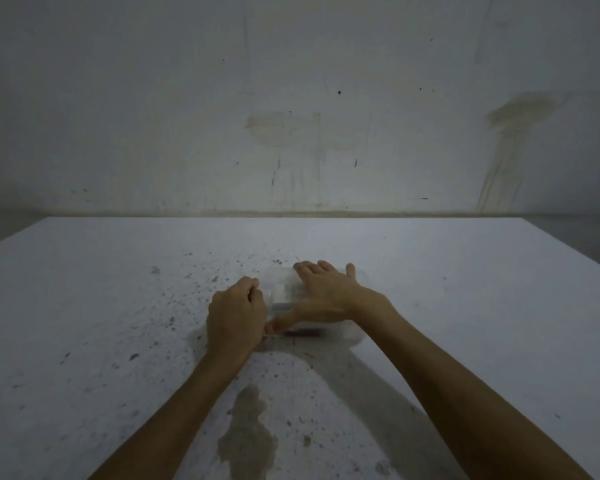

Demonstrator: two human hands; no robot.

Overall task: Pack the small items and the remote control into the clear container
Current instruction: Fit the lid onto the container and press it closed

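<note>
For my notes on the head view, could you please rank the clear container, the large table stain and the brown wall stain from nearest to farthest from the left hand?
1. Clear container: touching the left hand, on its right.
2. Table stain: near edge, between the forearms.
3. Wall stain: far upper right.

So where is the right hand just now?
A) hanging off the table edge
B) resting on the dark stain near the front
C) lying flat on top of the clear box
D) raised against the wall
C: the right hand lies spread, palm down, over the clear box, while the left hand is at the box's left end.
</note>
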